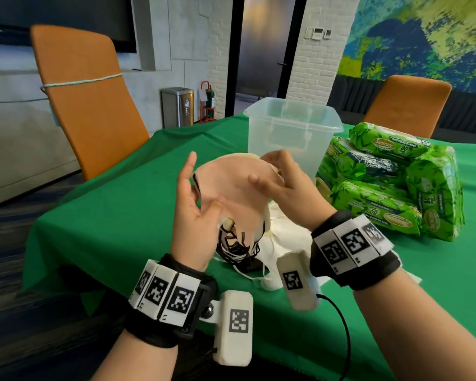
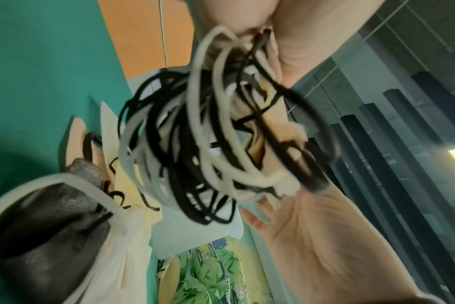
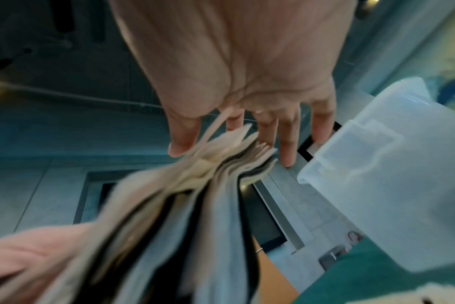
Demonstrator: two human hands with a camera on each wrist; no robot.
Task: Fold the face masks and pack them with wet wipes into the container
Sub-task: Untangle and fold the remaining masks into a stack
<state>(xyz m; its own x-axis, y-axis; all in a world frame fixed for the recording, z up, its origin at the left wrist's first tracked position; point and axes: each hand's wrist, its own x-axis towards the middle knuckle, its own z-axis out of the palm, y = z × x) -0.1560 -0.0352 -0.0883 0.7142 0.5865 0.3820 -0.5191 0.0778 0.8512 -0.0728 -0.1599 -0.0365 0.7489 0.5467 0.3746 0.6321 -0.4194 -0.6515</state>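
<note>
I hold a stack of folded face masks point(image 1: 237, 193), pink-beige on its near face, upright above the table. My left hand point(image 1: 195, 213) pinches its lower left edge, thumb in front. My right hand point(image 1: 283, 188) pinches the upper right edge with near-straight fingers, which the right wrist view point(image 3: 234, 61) shows beside the stack point(image 3: 195, 205). Black and white ear loops point(image 2: 208, 133) dangle in a tangle under the left hand point(image 2: 247, 18). The clear plastic container point(image 1: 286, 138) stands open just behind the stack. Green wet wipe packs point(image 1: 382, 188) are piled to its right.
More loose masks point(image 1: 283, 243) lie on the green tablecloth point(image 1: 121, 215) beneath my hands, one of them dark grey point(image 2: 39, 236). An orange chair point(image 1: 85, 100) stands at the table's left corner and another point(image 1: 407, 103) behind the wipes. The table edge runs close on the left.
</note>
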